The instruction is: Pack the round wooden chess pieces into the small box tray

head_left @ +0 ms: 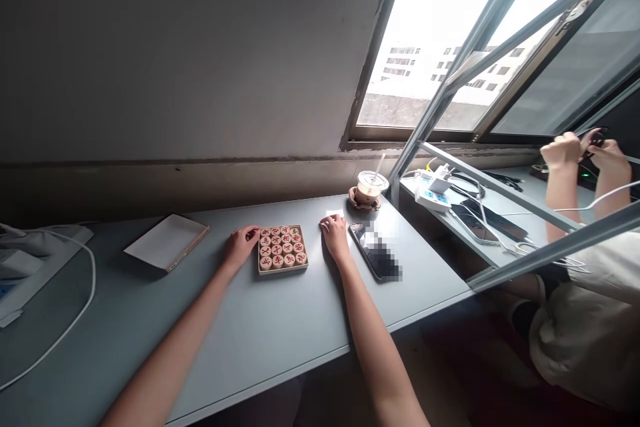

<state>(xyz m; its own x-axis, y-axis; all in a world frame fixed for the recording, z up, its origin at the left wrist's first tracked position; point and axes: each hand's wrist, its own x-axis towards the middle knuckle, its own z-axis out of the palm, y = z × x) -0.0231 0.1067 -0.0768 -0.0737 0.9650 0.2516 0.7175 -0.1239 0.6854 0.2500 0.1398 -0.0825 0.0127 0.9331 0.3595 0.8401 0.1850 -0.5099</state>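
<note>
A small wooden box [283, 269] of round Chinese chess pieces [281, 247] with red characters sits on the grey desk [260, 327]. My left hand [241, 244] rests beside the box's left edge, fingers curled against it. My right hand [335, 235] lies on the desk to the right of the box, fingers bent down over a small white card [334, 214]. A dark phone [375, 252] lies just right of that hand.
The box's flat lid [167, 241] lies at the left. An iced drink cup [371, 188] with a straw stands behind the phone. A white cable [75, 317] runs at far left. Another person [575, 280] sits at right beside a power strip [433, 195] and more phones.
</note>
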